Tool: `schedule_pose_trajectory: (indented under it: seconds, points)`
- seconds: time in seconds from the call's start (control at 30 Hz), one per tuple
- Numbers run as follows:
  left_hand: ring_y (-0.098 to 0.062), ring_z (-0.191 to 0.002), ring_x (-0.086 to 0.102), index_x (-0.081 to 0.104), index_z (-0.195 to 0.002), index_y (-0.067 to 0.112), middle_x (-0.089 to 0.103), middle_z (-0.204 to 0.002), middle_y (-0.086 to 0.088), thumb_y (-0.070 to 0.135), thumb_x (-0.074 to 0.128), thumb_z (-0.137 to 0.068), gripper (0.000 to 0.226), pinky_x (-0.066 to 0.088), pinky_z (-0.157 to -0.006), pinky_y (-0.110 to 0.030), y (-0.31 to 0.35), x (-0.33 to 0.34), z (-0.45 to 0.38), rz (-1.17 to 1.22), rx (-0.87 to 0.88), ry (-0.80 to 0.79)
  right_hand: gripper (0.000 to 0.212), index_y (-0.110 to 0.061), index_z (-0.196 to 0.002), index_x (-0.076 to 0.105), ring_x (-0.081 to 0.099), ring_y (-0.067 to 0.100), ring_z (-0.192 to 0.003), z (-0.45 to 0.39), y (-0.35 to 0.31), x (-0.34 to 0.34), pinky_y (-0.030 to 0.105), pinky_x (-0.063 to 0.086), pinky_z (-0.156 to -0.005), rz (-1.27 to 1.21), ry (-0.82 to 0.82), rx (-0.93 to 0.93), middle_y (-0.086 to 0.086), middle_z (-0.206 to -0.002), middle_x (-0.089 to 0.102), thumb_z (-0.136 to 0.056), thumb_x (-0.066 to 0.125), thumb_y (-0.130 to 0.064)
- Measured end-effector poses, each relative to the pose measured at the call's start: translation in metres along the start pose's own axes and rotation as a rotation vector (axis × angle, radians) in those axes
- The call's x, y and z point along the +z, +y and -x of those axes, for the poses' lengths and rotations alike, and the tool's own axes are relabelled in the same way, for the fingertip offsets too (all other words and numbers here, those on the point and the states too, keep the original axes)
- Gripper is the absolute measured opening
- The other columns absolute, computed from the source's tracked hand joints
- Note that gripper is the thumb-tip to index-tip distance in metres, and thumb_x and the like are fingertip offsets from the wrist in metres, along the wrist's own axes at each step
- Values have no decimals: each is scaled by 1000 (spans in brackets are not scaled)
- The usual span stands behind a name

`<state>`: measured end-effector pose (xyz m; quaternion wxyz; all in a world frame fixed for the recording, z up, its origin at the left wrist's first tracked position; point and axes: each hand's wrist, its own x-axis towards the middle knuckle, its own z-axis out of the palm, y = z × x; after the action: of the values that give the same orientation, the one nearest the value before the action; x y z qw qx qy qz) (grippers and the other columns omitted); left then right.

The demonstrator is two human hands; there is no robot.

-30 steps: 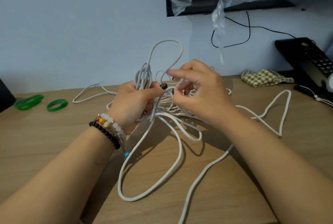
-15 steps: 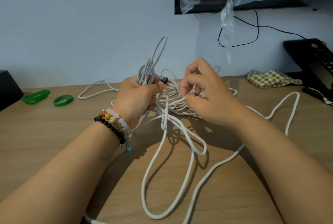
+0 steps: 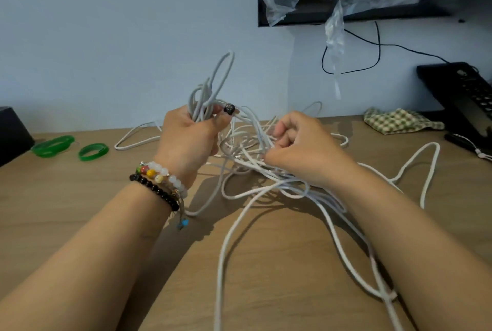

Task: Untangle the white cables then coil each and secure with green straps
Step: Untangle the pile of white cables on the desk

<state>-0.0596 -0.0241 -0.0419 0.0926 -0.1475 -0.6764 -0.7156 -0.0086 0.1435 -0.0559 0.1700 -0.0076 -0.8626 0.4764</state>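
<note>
Lowered since before, right hand [image 3: 298,151] pinching white cables [image 3: 247,144], left hand [image 3: 190,135] gripping raised loops; no legible writing.

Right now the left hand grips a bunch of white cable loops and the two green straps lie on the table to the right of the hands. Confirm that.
Not quite. The left hand does grip the white cable loops, but the head view shows the two green straps on the table to the left of the hands.
</note>
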Motion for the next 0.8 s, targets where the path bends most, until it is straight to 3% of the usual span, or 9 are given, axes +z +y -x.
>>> schedule_pose_trajectory:
  seconds: [0.3, 0.5, 0.6, 0.7, 0.8]
  points:
    - [-10, -38, 37, 64, -78, 14, 43, -41, 9, 6, 66, -87, 13, 36, -46, -25, -7, -6, -10, 1, -60, 102, 4, -13, -76, 70, 57, 6, -54, -23, -12, -17, 25, 50, -61, 258, -156, 44, -2, -62, 67, -75, 74, -13]
    - [-8, -39, 35, 70, -91, 10, 40, -45, 8, 9, 62, -91, 7, 34, -47, -26, -5, -8, -12, 86, -30, 124, 8, -14, -83, 66, 65, 12, -59, -61, -60, -46, 22, 49, -56, 532, -429, -7, 5, -72, 72, -90, 63, -11]
    - [-9, -37, 33, 67, -91, 11, 38, -41, 10, 13, 63, -92, 4, 33, -46, -24, -2, -11, -15, 150, -18, 159, 12, -21, -88, 69, 69, 13, -67, -68, -66, -49, 29, 57, -66, 481, -327, -63, 5, -82, 72, -94, 59, -19]
    - [-13, -43, 36, 65, -87, 14, 42, -50, 2, 16, 64, -91, 5, 35, -41, -21, -3, -12, -14, 111, -5, 183, 9, -21, -93, 68, 65, 12, -72, -57, -45, -31, 35, 54, -75, 390, -148, -128, 2, -84, 71, -94, 59, -22]
    - [-13, -45, 37, 67, -91, 12, 42, -54, -1, 19, 65, -91, 7, 34, -37, -18, -5, -10, -11, 67, 12, 149, 29, -19, -117, 59, 56, 13, -94, -20, -21, -3, 34, 46, -87, 471, 50, -197, -1, -106, 59, -94, 54, -35]
